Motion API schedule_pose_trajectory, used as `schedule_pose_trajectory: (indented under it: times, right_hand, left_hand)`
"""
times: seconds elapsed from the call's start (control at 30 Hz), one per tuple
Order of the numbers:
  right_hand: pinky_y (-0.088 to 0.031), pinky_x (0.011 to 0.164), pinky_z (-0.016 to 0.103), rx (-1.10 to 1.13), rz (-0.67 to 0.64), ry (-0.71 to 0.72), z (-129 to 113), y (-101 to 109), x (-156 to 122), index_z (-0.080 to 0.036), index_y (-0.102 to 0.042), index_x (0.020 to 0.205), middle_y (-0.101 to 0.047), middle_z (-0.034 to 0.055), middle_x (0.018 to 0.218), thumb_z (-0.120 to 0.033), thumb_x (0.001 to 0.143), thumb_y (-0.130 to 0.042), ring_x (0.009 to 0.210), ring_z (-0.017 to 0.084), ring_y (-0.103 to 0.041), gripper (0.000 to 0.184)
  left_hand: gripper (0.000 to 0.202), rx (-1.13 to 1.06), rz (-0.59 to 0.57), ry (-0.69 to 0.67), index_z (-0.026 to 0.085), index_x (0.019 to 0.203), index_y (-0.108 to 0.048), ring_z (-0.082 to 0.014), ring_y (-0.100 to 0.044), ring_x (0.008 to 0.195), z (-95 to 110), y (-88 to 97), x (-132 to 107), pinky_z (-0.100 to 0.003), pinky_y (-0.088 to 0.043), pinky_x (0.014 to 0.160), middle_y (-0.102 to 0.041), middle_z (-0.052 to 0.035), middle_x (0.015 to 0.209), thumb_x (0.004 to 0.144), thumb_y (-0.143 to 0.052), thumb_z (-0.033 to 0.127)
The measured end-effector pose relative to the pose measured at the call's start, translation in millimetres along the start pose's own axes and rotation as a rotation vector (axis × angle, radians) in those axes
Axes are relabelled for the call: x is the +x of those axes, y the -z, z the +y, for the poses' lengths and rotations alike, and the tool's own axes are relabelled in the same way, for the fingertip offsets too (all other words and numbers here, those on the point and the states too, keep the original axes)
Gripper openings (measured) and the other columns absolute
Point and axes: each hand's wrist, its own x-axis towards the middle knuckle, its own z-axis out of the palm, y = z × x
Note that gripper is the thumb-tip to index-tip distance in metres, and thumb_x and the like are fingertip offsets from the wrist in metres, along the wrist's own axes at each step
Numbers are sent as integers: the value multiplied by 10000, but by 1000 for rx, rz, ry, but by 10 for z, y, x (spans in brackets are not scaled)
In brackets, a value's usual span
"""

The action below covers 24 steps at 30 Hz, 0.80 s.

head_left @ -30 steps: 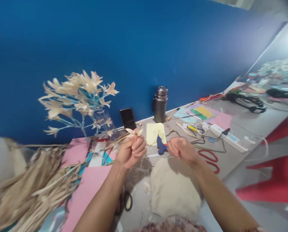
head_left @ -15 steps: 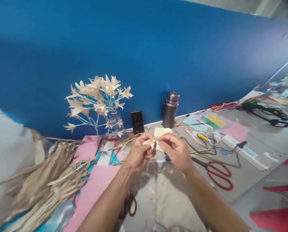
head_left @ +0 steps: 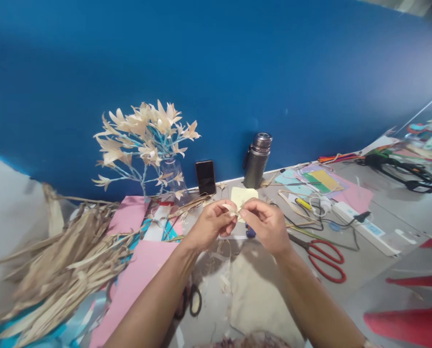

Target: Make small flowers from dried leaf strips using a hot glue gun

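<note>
Nearer me than the flask point(head_left: 257, 163), my left hand point(head_left: 210, 224) and right hand point(head_left: 266, 227), both pinched closed, hold a pale flower point(head_left: 231, 208) (thin, I judge) that could tear if I tug too hard.

A small, cream-coloured flower piece point(head_left: 231, 210) with thin, pointed petals is held between the fingertips of the left hand point(head_left: 212, 223) and the right hand point(head_left: 267, 226). The piece is gripped at both sides, with its pale petal material exposed in the narrow gap between the hands. It is held raised above the worktop, and its finer detail is obscured by the fingers.
</note>
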Motion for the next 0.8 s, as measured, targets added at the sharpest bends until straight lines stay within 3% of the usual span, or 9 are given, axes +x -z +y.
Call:
schedule_pose_trajectory:
  times: [0.23,0.47,0.6,0.8]
  right_hand:
    - [-364,431,205,219,134,-129,6,-140,-22,-181,-603,637,-488,-47,520,-296,813,-674,440,77,-419,222]
    - [-359,392,188,422,236,-170,93,-284,-32,-178,-597,656,-513,-54,525,-318,792,-705,397,62,-420,223]
    - [-330,398,196,509,216,-227,103,-282,-12,-178,-587,640,-430,-82,473,-318,775,-711,376,55,-353,231]
    - [-237,442,210,545,188,-328,146,-212,23,-165,-597,583,-386,-84,442,-244,680,-736,430,54,-289,187]
  left_hand:
    - [351,-144,26,-78,170,828,-507,-60,-459,425,-100,-147,21,-157,-284,383,-561,37,617,767,-777,386]
    - [337,-256,115,-147,190,836,-462,-51,-427,406,-212,-263,25,-164,-306,382,-534,61,619,787,-753,354]
    - [299,-92,129,-207,187,872,-493,-76,-486,442,-198,-212,36,-184,-350,402,-568,46,648,816,-722,372]
    - [198,479,29,-246,166,847,-539,-105,-568,596,44,-64,-42,-234,-449,601,-579,20,670,939,-558,341]
